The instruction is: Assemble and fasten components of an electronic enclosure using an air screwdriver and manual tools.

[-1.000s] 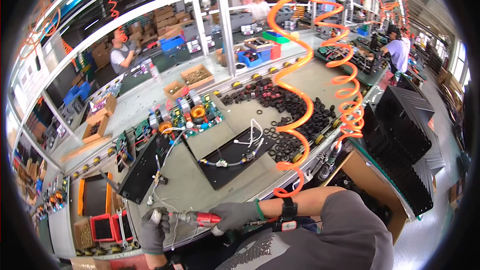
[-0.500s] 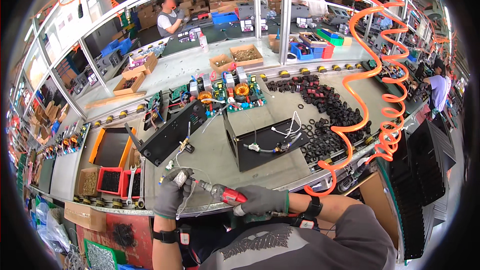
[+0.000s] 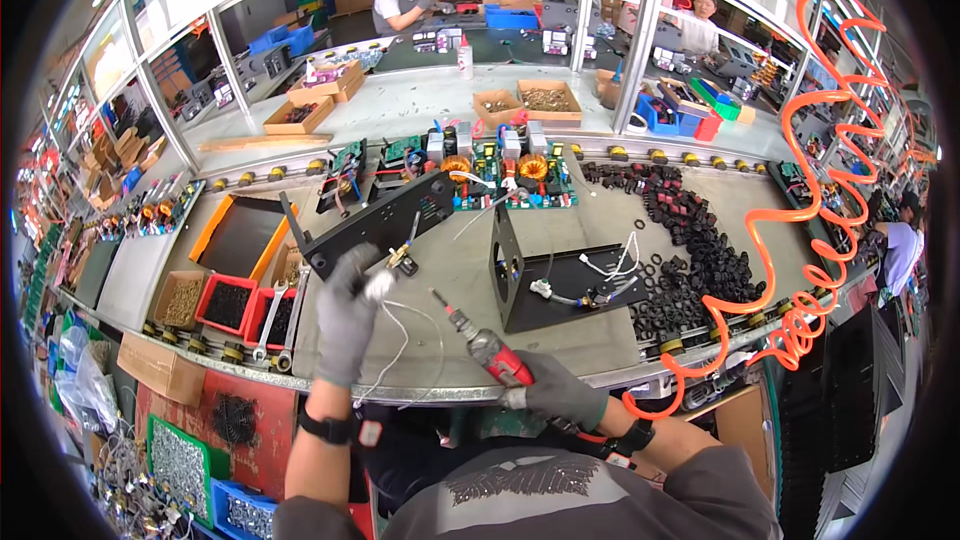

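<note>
My left hand [image 3: 345,330], in a grey glove and smeared by motion, is closed on a small white part [image 3: 381,285]. From that part a white cord [image 3: 400,340] and a thin clear tube hang down over the bench edge. Just beyond the fingers, a small brass fitting [image 3: 403,260] lies against an upright black metal panel [image 3: 375,225]. My right hand [image 3: 565,387], also gloved, grips a red and grey power screwdriver [image 3: 498,358], its bit pointing up and left. Ahead stands a bent black metal bracket [image 3: 550,302] carrying a hose with fittings [image 3: 585,298].
Circuit boards with copper coils [image 3: 530,170] stand behind the panels. Black plastic nuts [image 3: 700,250] are heaped at the right, near an orange coiled air hose [image 3: 790,210]. Red bins [image 3: 228,302] and wrenches [image 3: 270,325] sit at the left. People work across the bench.
My left hand has risen toward the black panel with the white part. The screwdriver has turned to point more upward and away from the left hand. The whole view has shifted.
</note>
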